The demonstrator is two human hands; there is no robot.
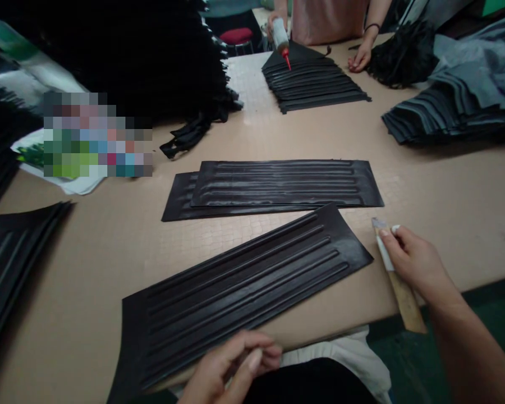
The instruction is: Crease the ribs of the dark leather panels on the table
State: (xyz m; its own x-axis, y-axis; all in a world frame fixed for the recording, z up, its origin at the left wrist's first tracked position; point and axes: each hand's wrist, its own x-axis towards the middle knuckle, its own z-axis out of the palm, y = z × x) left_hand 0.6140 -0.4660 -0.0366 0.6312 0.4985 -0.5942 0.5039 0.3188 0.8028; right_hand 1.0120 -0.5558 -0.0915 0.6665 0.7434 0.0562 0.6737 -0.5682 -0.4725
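Observation:
My right hand (410, 261), at the table's right front edge, is closed round a flat wooden stick (406, 303) with a white wrapping and a greyish upper end. Its slanted lower end points down past the edge. My left hand (235, 365) is curled near the front edge of a dark leather-like panel (244, 275) with raised parallel ridges; what its fingers hold, if anything, is hidden. That panel lies slantwise, its left end reaching the table edge. Just behind it, two similar ridged panels (286, 182) lie overlapping, the upper one shifted right.
Across the table (320, 134), another person's hand (278, 25) holds a bottle (281, 38) with a red nozzle over fanned black strips (315, 78). Dark sheets (450, 112) are piled at right. More ridged panels (12, 247) lie at left, below a tall black stack (151, 56).

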